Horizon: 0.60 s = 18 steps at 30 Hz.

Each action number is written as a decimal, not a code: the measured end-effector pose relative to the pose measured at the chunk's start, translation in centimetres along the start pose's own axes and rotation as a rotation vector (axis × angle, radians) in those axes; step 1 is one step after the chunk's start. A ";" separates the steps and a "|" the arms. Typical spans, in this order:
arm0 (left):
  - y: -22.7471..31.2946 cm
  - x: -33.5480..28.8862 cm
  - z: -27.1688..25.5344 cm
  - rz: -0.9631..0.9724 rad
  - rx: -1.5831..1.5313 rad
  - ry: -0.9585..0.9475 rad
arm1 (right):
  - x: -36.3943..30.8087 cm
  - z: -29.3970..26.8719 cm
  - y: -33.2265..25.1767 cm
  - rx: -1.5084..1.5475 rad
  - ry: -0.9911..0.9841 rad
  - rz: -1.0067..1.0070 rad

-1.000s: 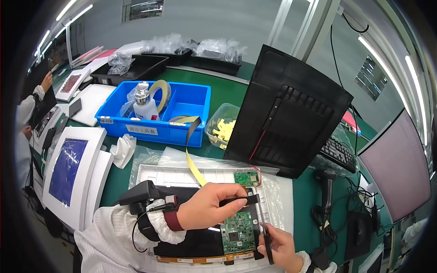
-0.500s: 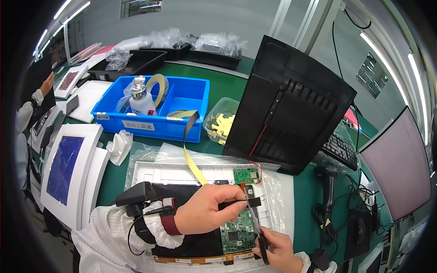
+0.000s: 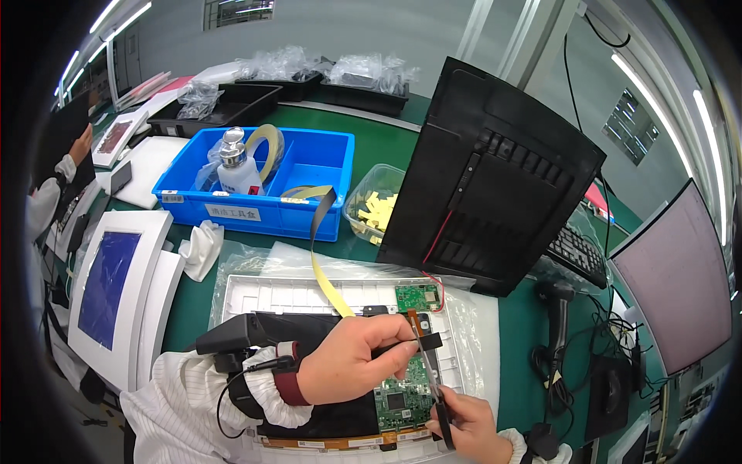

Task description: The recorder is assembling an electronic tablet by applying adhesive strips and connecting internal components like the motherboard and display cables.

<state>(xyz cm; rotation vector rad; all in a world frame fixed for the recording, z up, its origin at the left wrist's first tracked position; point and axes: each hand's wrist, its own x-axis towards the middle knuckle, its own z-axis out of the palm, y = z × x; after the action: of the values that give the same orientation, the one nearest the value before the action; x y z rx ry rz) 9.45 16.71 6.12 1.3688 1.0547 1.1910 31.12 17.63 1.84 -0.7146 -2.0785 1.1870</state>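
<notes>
Green desk [image 3: 514, 352] against a grey wall [image 3: 325, 27], viewed from above. Near the middle, a blue divided box [image 3: 313, 224] holds, in its left compartment, a white bottle [image 3: 241, 178] with a metal cap, an upright roll of cream tape [image 3: 271, 148] and crumpled clear film [image 3: 205, 176]. Its right compartment shows mostly bare floor; from its front corner a tape strip [image 3: 331, 292] runs over the wall. Just beside it, a clear tub [image 3: 354, 215] contains small yellow pieces [image 3: 376, 207]. Behind, a black tray [image 3: 251, 104] contains clear plastic bags [image 3: 202, 100].

The tape strip, dark on one face and yellow on the other, twists down toward the left hand [image 3: 355, 359], whose thumb and finger pinch a flat black end that juts to the right; the part between is hidden. The right hand [image 3: 473, 429] is closed around the black handles of scissors [image 3: 435, 383], their blades meeting the black end. The two hands are apart. Below lie a white housing [image 3: 251, 292], a dark panel [image 3: 332, 421] and a green circuit board [image 3: 402, 400], partly covered by the hands.
</notes>
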 end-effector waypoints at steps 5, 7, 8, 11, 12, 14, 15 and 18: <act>0.1 0.0 -0.1 -0.015 0.004 -0.006 | -0.2 0.2 0.0 0.068 -0.001 0.043; 0.1 0.0 -0.2 -0.015 0.017 -0.012 | -0.1 0.0 0.1 0.068 -0.020 0.033; 0.2 0.0 -0.3 -0.013 0.019 -0.014 | -0.1 0.0 0.1 0.068 -0.031 0.028; 0.2 0.1 -0.6 -0.005 0.053 -0.049 | 0.0 0.1 -0.1 0.074 -0.011 0.016; 0.2 0.1 -0.6 -0.002 0.070 -0.064 | 0.0 0.1 0.0 0.049 -0.006 0.008; 0.3 0.1 -0.5 0.000 0.057 -0.046 | -0.2 0.1 0.3 -0.002 0.003 -0.008; 0.3 0.1 -0.4 0.001 0.050 -0.038 | -0.2 0.1 0.4 0.006 0.011 -0.010; 0.1 0.1 -0.5 0.007 0.037 -0.041 | -0.3 0.2 0.6 0.019 0.023 -0.009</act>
<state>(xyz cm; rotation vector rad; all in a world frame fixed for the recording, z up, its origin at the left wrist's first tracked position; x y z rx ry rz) 9.01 16.83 6.28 1.4211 1.0489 1.1490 31.24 17.52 1.14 -0.7067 -2.0475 1.1866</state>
